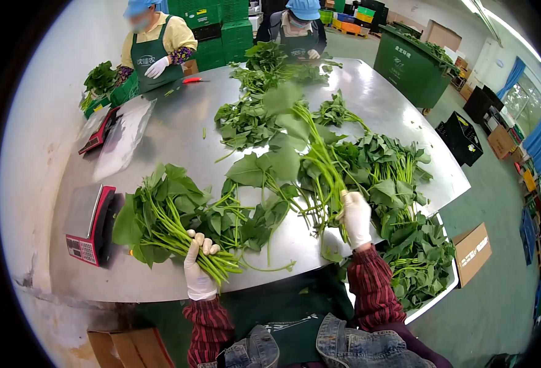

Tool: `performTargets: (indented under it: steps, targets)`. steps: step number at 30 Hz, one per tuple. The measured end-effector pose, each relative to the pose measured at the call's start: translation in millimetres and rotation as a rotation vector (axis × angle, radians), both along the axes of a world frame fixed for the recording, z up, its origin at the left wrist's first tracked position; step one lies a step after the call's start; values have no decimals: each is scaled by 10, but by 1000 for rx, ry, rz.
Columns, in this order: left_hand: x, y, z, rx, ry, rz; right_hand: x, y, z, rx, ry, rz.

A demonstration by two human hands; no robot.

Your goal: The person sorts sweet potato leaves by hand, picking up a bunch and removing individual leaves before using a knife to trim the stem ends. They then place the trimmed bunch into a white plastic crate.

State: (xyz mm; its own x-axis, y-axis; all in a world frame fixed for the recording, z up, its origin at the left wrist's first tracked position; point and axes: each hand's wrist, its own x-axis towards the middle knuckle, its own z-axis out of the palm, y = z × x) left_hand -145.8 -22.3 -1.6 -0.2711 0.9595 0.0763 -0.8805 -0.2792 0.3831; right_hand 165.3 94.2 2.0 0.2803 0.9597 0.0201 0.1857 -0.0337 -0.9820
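My left hand (200,265), in a white glove, is closed around the stems of a bunch of leafy greens (169,224). The leaves of that bunch point up and to the left. In my gloved right hand (355,216) are the stems of more leafy greens (320,161), held upright over the table with their leaf tips blurred. Between my hands, loose stems and leaves (239,218) lie on the metal table (184,132). A thick pile of greens (393,168) is just right of my right hand.
A red digital scale (89,221) stands at the left, with plastic bags (123,141) beyond it. A red-handled knife (193,80) lies farther back. Two people in aprons are across the table. A white crate of greens (424,264) sits at the right edge, beside a cardboard box (471,253).
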Motion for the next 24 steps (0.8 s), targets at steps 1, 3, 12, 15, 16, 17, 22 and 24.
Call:
performTargets:
  steps: [1,3,12,15,16,17,22,24]
  targets:
    - [30,-13,20,1,-1,-6,172,195,-485,16,-377,92]
    - [47,-21,59,-34,36,0,111,123,-464,-44,-243,131]
    - [166,-2,-65,-248,158,43,-405,-437,192,-161,586,594]
    - [349,27,-21,-317,205,-11,-599,-582,187,-239,678,695]
    - [379,57,-68,-321,212,-26,-654,-623,190,-268,691,717]
    - [411,79,-77,-326,219,-44,-702,-672,204,-297,704,735]
    - [528,127,85,-332,205,-90,-824,-796,118,-349,654,892]
    - [524,121,86,-309,235,-98,-863,-836,145,-387,610,905]
